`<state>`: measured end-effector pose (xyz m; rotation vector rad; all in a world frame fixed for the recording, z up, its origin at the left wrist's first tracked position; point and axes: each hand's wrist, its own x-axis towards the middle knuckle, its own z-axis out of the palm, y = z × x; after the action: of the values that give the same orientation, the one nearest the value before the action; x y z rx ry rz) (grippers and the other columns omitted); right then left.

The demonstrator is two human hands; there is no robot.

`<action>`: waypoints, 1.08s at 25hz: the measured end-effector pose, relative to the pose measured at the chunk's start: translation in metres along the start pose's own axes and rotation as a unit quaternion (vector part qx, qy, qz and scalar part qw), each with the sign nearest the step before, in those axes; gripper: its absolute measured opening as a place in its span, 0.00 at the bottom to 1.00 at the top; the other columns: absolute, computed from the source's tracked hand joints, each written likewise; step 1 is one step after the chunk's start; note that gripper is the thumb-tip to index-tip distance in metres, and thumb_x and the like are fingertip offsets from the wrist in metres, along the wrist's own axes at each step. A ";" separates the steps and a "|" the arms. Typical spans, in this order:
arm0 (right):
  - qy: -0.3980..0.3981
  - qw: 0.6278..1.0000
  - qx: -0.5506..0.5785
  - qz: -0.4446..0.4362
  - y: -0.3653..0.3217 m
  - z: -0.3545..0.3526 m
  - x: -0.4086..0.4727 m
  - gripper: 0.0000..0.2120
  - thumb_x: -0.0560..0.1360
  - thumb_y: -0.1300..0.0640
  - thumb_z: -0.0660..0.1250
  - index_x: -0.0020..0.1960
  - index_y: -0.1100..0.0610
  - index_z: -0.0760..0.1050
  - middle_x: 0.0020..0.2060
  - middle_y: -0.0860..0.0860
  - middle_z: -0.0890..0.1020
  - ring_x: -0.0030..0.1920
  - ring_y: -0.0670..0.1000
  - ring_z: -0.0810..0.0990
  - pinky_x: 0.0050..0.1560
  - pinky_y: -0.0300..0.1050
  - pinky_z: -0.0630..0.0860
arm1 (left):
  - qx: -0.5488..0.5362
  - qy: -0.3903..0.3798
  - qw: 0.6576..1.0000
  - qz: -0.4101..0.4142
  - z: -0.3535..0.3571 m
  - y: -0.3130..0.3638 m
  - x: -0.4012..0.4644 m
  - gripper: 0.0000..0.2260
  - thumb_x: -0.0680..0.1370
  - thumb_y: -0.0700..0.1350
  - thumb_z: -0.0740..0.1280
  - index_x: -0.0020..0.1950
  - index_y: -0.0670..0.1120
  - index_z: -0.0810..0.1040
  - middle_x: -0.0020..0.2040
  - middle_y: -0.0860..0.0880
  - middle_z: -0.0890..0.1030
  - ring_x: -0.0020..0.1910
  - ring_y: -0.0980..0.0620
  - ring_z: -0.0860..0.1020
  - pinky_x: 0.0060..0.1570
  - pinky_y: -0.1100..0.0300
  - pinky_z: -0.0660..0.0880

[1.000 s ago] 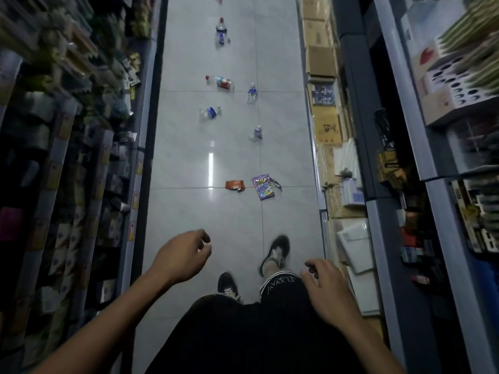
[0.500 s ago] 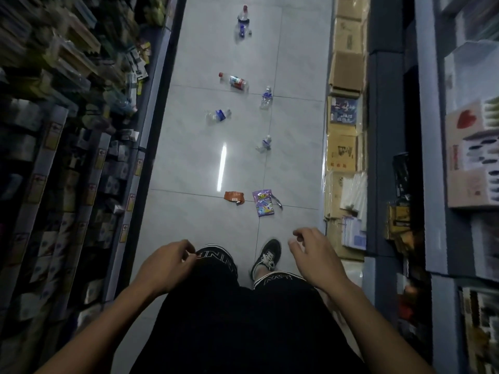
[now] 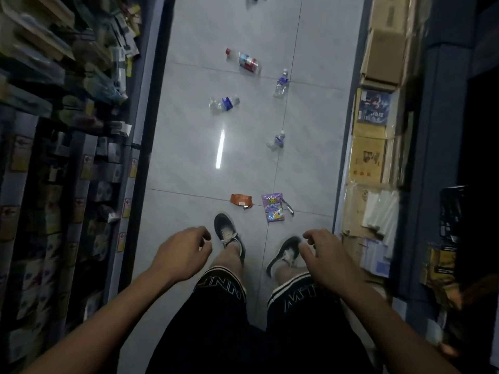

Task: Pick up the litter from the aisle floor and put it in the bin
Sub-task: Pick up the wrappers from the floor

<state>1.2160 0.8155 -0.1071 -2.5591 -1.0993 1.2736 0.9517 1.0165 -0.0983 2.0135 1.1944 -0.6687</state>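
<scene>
Dark stocked shelving [image 3: 67, 157] flanks the pale tiled aisle floor [image 3: 189, 147]; left hand [image 3: 181, 252] hangs loosely curled, holding nothing. Ahead of the shoes lie a crumpled orange wrapper [image 3: 241, 200] and a purple snack packet [image 3: 273, 207]; clear plastic bottles [image 3: 224, 103] lie scattered farther up the aisle. Right hand [image 3: 328, 255] loosely curled too, empty; stacked cardboard boxes [image 3: 378, 60] line the right side.

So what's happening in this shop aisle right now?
A person stands in a narrow aisle between stocked shelves, looking down at litter on the tiled floor. Both hands are empty: the left hand and right hand hang loosely curled in front of the legs. Nearest the feet lie an orange wrapper and a purple snack packet. Farther up the aisle are several plastic bottles, one with a red label. Nothing has been picked up yet, and no bin is in view.
</scene>
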 end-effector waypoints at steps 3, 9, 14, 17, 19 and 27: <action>-0.037 0.999 0.023 0.019 0.011 0.038 0.060 0.19 0.77 0.41 0.59 0.59 0.52 0.77 0.52 0.49 0.78 0.55 0.52 0.76 0.54 0.50 0.74 | -0.023 -0.014 1.000 -0.016 0.024 0.004 0.084 0.11 0.80 0.53 0.62 0.58 0.52 0.79 0.51 0.53 0.83 0.48 0.50 0.80 0.46 0.54 0.77; -0.119 0.991 0.038 0.049 0.085 0.197 0.232 0.23 0.78 0.46 0.65 0.71 0.49 0.69 0.65 0.50 0.75 0.64 0.51 0.75 0.64 0.52 0.76 | -0.153 0.010 0.983 -0.106 0.195 0.011 0.289 0.07 0.77 0.47 0.66 0.54 0.51 0.79 0.50 0.52 0.82 0.45 0.53 0.78 0.40 0.58 0.70; -0.084 0.993 -0.086 -0.011 0.165 0.332 0.391 0.38 0.70 0.55 0.74 0.75 0.53 0.61 0.70 0.54 0.69 0.68 0.56 0.70 0.66 0.51 0.72 | -0.145 0.035 0.973 -0.176 0.368 -0.014 0.448 0.18 0.79 0.50 0.68 0.67 0.47 0.75 0.64 0.42 0.74 0.61 0.42 0.75 0.54 0.52 0.72; -0.078 0.976 -0.189 -0.068 0.214 0.391 0.476 0.53 0.63 0.51 0.79 0.80 0.55 0.54 0.77 0.61 0.60 0.75 0.65 0.61 0.74 0.61 0.64 | -0.036 0.056 0.984 -0.165 0.438 -0.056 0.531 0.30 0.74 0.54 0.71 0.74 0.52 0.65 0.73 0.39 0.64 0.72 0.36 0.63 0.64 0.40 0.71; -0.084 0.957 -0.259 -0.096 0.246 0.427 0.519 0.64 0.60 0.42 0.81 0.82 0.56 0.46 0.79 0.65 0.52 0.78 0.69 0.51 0.78 0.64 0.53 | 0.023 0.069 0.986 -0.149 0.473 -0.083 0.571 0.36 0.70 0.55 0.73 0.74 0.56 0.60 0.74 0.38 0.59 0.74 0.33 0.58 0.63 0.34 0.70; -0.043 0.960 -0.263 -0.090 0.260 0.483 0.545 0.35 0.62 0.60 0.79 0.65 0.60 0.69 0.57 0.61 0.75 0.53 0.62 0.76 0.47 0.54 0.73 | 0.045 0.085 0.990 -0.100 0.510 -0.107 0.578 0.19 0.73 0.51 0.72 0.59 0.48 0.70 0.60 0.43 0.69 0.56 0.40 0.72 0.40 0.47 0.77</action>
<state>1.2308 0.8559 -0.8791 -2.6724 -1.8594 1.1797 1.0713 0.9671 -0.8654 2.0750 1.5066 -0.6685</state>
